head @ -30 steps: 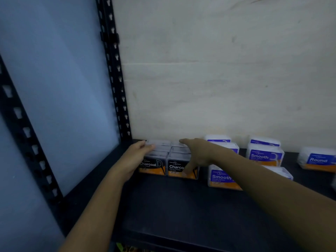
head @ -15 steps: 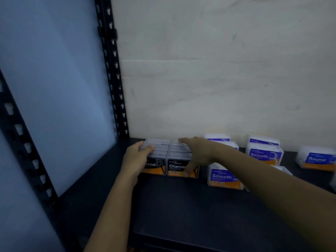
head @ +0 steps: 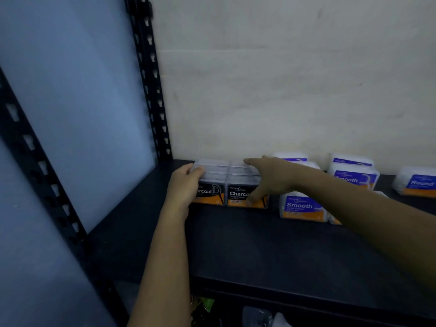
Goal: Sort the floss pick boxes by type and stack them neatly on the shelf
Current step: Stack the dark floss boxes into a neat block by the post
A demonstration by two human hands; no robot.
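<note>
Left grip (head: 186,185) clasps the Charcoal boxes (head: 213,191); right grip (head: 271,178) rests atop them, fingers straight.

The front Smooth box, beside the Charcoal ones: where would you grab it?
Probably from above, pinching the front Smooth box across its label face and back: it stands upright, nothing stacked on it, while another box crowds its right side.

Black Charcoal boxes (head: 236,185) in touching rows, purple Smooth boxes (head: 299,206) beside — Round box (head: 417,184) rightmost
</note>
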